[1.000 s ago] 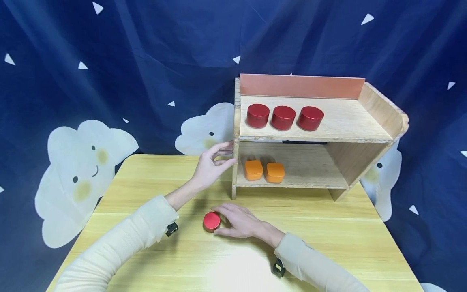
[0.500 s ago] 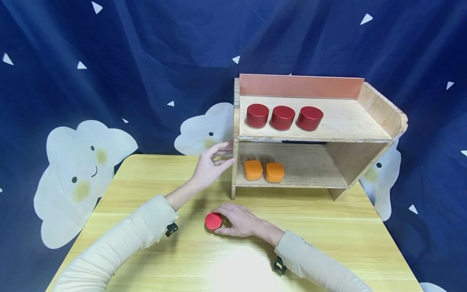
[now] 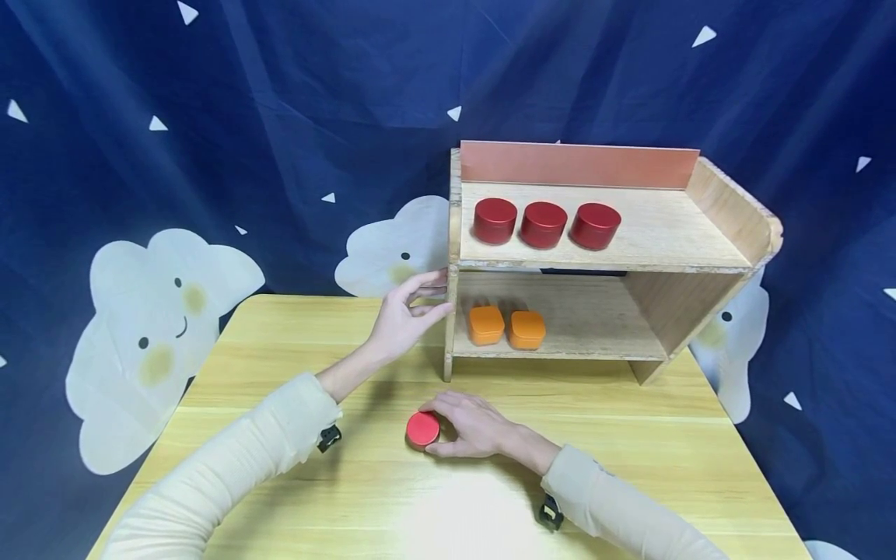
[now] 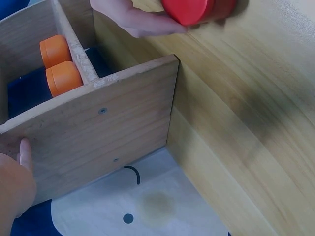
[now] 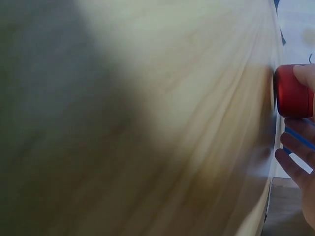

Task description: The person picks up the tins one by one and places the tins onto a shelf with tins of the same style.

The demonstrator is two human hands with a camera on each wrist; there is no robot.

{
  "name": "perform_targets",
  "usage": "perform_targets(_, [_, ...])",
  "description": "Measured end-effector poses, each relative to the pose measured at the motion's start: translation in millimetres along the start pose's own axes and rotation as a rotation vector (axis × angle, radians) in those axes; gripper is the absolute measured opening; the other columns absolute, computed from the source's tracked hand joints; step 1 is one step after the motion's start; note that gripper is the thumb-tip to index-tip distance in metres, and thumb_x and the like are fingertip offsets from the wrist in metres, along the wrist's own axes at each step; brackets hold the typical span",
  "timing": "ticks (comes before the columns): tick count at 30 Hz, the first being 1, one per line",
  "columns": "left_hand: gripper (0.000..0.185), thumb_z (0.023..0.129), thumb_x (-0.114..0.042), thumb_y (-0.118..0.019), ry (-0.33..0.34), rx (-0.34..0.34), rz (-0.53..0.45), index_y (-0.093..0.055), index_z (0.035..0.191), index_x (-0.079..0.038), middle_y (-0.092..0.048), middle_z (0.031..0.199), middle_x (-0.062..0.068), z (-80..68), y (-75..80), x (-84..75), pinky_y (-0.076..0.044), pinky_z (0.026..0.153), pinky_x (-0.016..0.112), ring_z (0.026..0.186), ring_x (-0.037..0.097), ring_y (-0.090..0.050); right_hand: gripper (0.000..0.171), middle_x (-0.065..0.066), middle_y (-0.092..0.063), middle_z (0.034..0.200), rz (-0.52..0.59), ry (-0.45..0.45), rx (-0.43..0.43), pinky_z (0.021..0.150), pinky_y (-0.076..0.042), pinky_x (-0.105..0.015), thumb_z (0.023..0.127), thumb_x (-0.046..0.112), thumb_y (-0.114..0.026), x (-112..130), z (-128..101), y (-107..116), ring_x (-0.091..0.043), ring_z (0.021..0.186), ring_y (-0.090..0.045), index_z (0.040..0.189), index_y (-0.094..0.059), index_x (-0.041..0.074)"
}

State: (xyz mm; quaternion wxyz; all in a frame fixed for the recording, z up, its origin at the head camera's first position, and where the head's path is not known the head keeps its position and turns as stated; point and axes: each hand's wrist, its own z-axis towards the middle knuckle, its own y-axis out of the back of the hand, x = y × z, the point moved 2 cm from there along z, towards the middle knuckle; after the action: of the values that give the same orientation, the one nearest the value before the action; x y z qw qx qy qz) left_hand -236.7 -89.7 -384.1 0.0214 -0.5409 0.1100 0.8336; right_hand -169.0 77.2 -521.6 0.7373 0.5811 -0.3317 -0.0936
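Right hand (image 3: 476, 426) grips a red tin (image 3: 423, 428) on the surface (image 3: 630, 459), at 6 o'clock from the shelf (image 3: 451, 311). Left hand (image 3: 406, 315) rests relaxed, fingertips touching the shelf's 9 o'clock side.

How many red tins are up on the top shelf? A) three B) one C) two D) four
A: three red tins stand in a row on the top shelf; a fourth red tin is down on the table, gripped by the right hand.
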Motion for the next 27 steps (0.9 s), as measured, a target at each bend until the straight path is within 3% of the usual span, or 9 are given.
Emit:
perform_targets(12, [0.054,0.091,0.008,-0.075,-0.009,0.005,-0.015,-0.057,0.142,0.008,-0.062,0.145,0.027,0.6,-0.1,-0.2,-0.062,0.105,0.054,0.128,0.050,-0.062,0.062,0.005,-0.072,0.128,-0.010,0.019,-0.031,0.100,-0.061,-0.032,0.089,0.050,-0.078,-5,-22,5,-0.011,0.117,-0.066,0.140,-0.062,0.018])
perform_targets(27, [0.054,0.091,0.008,-0.075,-0.002,0.005,-0.016,-0.057,0.142,0.007,-0.063,0.144,0.027,0.9,0.1,0.5,-0.062,0.105,0.053,0.129,0.050,-0.062,0.060,0.007,-0.071,0.121,-0.003,0.041,-0.133,0.089,-0.061,-0.024,0.082,0.046,-0.084,-10,-45,20,-0.007,0.109,-0.066,0.133,-0.066,0.020])
